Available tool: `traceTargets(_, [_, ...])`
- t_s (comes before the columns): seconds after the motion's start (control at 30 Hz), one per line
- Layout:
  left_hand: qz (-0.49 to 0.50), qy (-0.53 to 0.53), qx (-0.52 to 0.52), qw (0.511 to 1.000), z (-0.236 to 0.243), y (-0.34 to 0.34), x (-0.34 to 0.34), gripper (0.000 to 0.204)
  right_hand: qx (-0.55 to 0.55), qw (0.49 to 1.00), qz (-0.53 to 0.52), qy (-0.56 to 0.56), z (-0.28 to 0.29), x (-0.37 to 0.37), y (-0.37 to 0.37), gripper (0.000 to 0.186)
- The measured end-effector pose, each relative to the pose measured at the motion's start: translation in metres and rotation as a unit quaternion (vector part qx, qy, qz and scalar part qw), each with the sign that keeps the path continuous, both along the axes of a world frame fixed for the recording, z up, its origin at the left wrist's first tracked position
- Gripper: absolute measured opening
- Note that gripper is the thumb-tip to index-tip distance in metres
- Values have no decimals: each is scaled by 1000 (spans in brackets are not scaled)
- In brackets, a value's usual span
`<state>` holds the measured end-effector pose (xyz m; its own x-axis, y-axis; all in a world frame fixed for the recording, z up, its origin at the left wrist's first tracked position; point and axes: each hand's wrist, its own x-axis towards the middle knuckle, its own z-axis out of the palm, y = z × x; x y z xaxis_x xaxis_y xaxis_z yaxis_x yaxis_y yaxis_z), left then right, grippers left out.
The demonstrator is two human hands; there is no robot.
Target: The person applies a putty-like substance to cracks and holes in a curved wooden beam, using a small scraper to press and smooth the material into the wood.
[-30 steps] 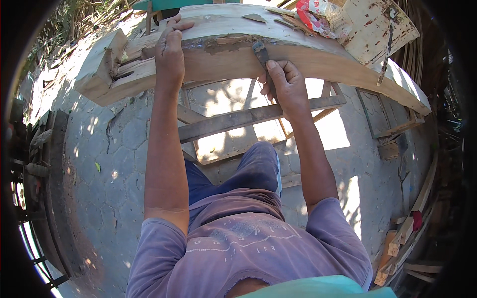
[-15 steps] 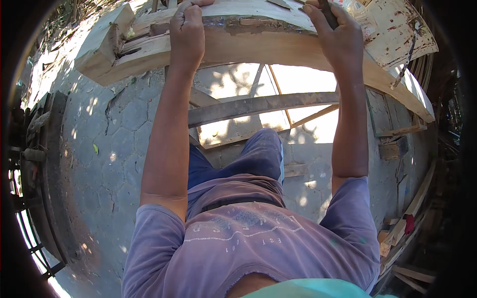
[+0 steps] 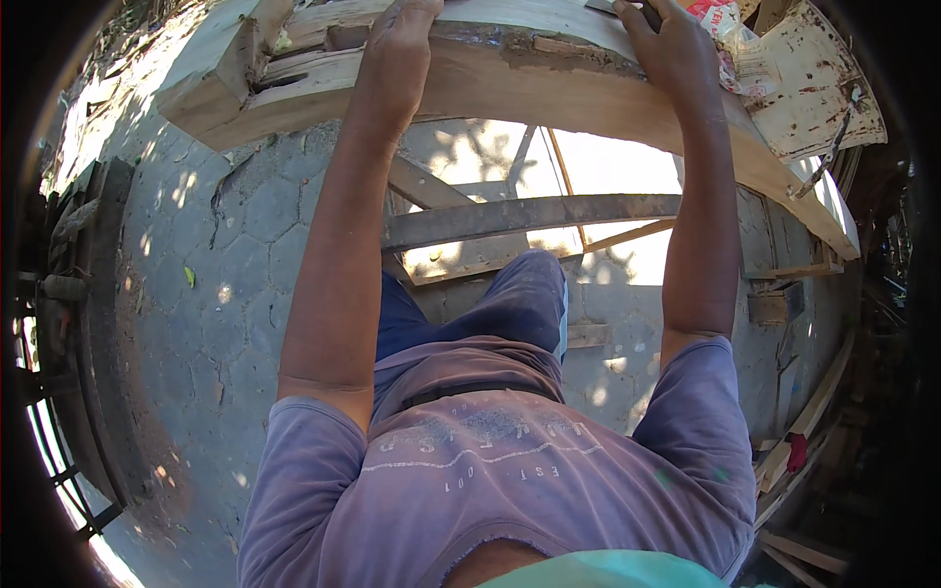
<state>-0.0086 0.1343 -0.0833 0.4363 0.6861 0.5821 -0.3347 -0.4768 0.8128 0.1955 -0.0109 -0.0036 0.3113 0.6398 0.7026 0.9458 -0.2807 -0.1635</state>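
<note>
A thick, curved piece of pale timber (image 3: 549, 90) spans the top of the view, with notches cut into its left end and a rough dark patch on its near edge. My left hand (image 3: 404, 47) is closed at the timber's upper edge; the top of the picture cuts off whatever its fingers hold. Farther right, my right hand (image 3: 676, 51) wraps round a dark tool (image 3: 649, 14), only partly visible. Beside that hand's thumb, a flat grey piece (image 3: 600, 6) shows on the wood; I cannot tell whether it belongs to the tool.
A stained, pale panel (image 3: 818, 88) and a red-and-white plastic bag (image 3: 730, 49) lie by the timber's right part. Below it, a curved dark wooden bar (image 3: 529, 218) crosses a frame near my legs. Planks (image 3: 809, 431) lie at right; dark timbers (image 3: 93, 323) stand at left.
The view has shifted slightly, so the timber and both hands appear higher and a little farther right. Less of the dark tool shows now. Both hands stay closed.
</note>
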Motion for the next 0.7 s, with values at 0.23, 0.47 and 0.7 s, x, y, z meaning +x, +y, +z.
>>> traceTargets(0.23, [-57, -43, -45, 996, -8, 10, 7, 44, 36, 996, 69, -39, -10, 24, 2, 31])
traceTargets(0.47, [-81, -44, -46, 995, -8, 17, 2, 48, 46, 996, 79, -17, -1, 17, -1, 27])
traceTargets(0.7, [-74, -33, -52, 995, -3, 8, 3, 50, 108, 987, -109, 40, 16, 92, -68, 25])
